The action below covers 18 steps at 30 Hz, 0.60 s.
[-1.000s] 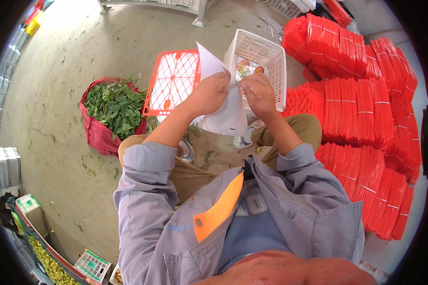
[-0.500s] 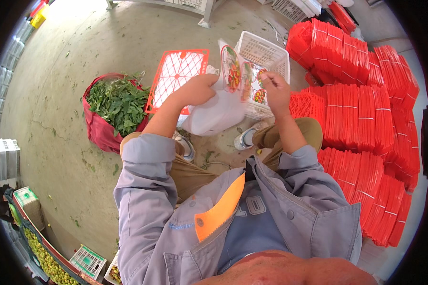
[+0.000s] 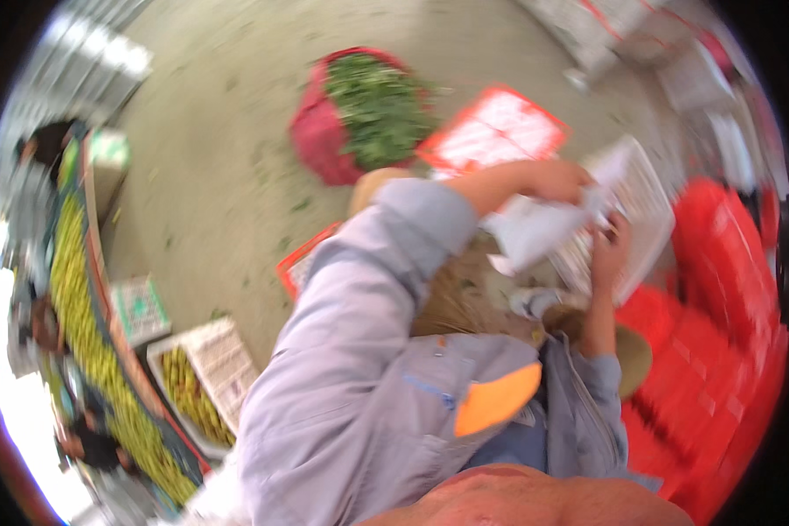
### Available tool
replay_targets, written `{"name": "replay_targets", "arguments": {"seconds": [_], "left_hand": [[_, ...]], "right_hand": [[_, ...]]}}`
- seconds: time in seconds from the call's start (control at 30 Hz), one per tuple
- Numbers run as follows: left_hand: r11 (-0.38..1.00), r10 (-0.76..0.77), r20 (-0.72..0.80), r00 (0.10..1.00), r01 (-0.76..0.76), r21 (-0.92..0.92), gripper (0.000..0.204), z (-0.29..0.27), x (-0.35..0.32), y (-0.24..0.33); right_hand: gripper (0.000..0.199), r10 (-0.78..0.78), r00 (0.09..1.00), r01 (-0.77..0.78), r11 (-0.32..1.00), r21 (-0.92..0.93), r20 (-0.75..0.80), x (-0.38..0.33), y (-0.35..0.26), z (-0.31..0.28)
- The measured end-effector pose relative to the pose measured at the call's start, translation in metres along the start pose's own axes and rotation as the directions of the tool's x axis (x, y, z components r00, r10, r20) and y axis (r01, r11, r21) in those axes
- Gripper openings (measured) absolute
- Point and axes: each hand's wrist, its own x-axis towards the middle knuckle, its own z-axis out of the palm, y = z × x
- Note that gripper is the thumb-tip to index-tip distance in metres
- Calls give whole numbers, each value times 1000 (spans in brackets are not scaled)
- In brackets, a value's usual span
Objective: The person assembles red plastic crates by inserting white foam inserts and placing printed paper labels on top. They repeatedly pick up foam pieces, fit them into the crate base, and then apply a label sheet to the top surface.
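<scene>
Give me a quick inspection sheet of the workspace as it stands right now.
Surface: bare concrete floor, a few leaf scraps.
Job's things: white bag held over a white mesh basket.
Clutter: red sack of green leaves; orange crate; stacked red packets.
Grippers: left hand and right hand both grip the white bag.
Cables: nothing seen.
Surroundings: boxes of yellow-green produce at left; picture blurred.

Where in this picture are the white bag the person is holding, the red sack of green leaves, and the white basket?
white bag (image 3: pixel 535 230), head view, on the crumpled middle of the bag.
red sack (image 3: pixel 317 151), head view, on its red side wall.
white basket (image 3: pixel 647 202), head view, on its mesh wall, blurred.
</scene>
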Motion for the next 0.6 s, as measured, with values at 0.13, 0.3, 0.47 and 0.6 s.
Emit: {"name": "replay_targets", "arguments": {"seconds": [0.13, 0.3, 0.47, 0.6], "left_hand": [[998, 36, -20, 999, -35, 55, 46, 0, 5, -8], [912, 104, -27, 994, -84, 401, 45, -18, 15, -28], [866, 25, 49, 998, -46, 497, 54, -53, 0, -50], [985, -57, -62, 996, 66, 161, 46, -67, -13, -39]], "right_hand": [[16, -94, 994, 95, 995, 14, -50, 14, 19, -13], [18, 93, 994, -98, 990, 98, 51, 34, 23, -34], [20, 288, 953, -303, 888, 346, 95, 35, 4, -62], [15, 212, 966, -255, 679, 688, 148, 31, -13, -77]]}}
